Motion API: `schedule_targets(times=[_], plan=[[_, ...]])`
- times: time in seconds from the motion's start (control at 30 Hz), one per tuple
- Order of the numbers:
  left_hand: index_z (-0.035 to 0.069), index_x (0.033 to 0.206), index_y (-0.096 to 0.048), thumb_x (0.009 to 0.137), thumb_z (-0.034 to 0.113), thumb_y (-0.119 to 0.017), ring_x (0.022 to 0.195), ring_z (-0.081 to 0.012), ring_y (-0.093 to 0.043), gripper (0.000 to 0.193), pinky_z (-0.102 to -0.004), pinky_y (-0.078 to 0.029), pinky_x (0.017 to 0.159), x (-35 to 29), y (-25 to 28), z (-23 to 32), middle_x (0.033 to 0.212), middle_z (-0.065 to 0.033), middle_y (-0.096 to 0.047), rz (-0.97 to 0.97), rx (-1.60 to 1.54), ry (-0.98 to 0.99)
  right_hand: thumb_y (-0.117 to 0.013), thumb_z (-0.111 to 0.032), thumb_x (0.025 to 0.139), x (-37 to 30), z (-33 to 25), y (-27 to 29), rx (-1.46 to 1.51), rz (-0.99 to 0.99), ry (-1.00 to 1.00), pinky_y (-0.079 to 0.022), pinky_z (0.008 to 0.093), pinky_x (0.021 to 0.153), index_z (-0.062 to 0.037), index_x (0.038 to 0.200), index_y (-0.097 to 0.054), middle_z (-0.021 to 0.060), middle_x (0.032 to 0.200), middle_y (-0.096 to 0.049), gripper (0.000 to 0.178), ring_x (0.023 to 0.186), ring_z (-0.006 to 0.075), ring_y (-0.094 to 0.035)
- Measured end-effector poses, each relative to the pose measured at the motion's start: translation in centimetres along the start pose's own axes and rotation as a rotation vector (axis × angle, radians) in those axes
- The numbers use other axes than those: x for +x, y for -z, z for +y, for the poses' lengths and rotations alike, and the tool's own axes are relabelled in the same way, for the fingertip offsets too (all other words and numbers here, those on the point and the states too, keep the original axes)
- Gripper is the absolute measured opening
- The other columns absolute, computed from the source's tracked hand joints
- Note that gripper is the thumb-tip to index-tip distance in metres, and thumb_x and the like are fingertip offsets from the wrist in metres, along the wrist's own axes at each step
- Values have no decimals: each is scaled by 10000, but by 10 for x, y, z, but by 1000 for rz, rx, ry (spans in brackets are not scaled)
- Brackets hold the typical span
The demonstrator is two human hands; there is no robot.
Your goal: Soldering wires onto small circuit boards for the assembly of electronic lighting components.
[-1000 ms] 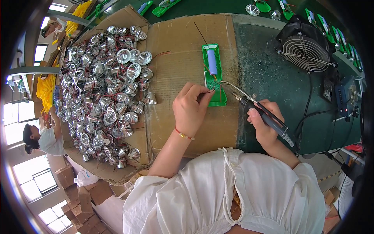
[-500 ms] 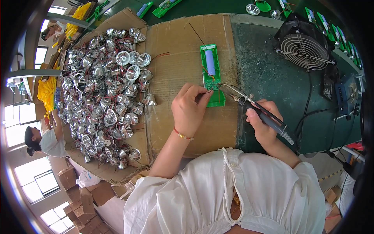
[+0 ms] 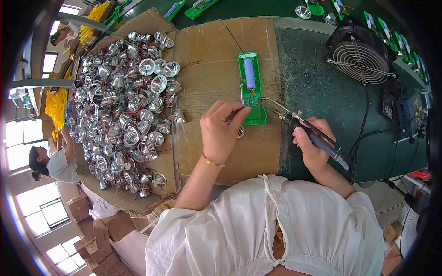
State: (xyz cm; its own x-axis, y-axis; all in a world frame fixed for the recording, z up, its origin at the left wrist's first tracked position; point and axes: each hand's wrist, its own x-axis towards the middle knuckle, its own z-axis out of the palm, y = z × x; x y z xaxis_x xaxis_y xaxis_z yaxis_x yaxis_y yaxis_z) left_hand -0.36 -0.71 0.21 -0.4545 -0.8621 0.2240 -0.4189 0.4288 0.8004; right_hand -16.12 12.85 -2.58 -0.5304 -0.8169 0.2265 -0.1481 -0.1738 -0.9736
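Observation:
A green plastic housing [image 3: 257,118] lies upright on the cardboard, with a lilac cylindrical battery cell [image 3: 249,73] and a small circuit board [image 3: 250,100] inside it. My left hand [image 3: 223,126] is pinched at the left edge of the housing, beside the board; a thin wire shows faintly at its fingertips. Partly hidden under that hand is a shiny lamp reflector [image 3: 241,132]. My right hand [image 3: 314,142] grips a soldering iron [image 3: 317,140] with a black handle. Its curved metal feed tube [image 3: 277,103] reaches over the board from the right.
A large heap of silver lamp reflectors [image 3: 124,106] with wires fills a cardboard tray at left. A fan with a wire guard [image 3: 359,62] stands at the back right, near a blue box [image 3: 405,115] and cables. More green housings [image 3: 200,8] line the far edge. Another person [image 3: 57,165] sits at far left.
My left hand has shifted slightly left and down from the board, and a reflector now shows beneath it. The soldering iron stays nearly in place, its feed tube still over the board.

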Motion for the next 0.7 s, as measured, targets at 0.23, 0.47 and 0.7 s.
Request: schedule_targets(times=[0.23,0.47,0.7], plan=[[18,890,-668,797,116,-665,568,-135,-552,135,-244,-425,523,0,3,-15,689,-88,-578,-23,-156,187,-659,-45,787,0,-1,-2,68,42,-54,-425,217,511,24,859,-531,75,696,-579,162,566,87,-536],[-19,884,-667,781,86,-688,645,-72,-557,149,-208,-438,555,-3,2,-16,733,-27,-626,27,-423,371,-661,-52,787,-2,-3,-2,73,45,-61,-423,218,500,25,865,-532,84,701,-580,169,554,92,-539],[-24,765,-634,763,78,-699,584,-82,-556,121,-207,-439,518,-1,0,-15,738,-43,-619,-18,-281,360,-668,-64,786,0,-7,-5,103,45,-73,-438,212,503,23,859,-535,81,703,-589,175,557,90,-551]])
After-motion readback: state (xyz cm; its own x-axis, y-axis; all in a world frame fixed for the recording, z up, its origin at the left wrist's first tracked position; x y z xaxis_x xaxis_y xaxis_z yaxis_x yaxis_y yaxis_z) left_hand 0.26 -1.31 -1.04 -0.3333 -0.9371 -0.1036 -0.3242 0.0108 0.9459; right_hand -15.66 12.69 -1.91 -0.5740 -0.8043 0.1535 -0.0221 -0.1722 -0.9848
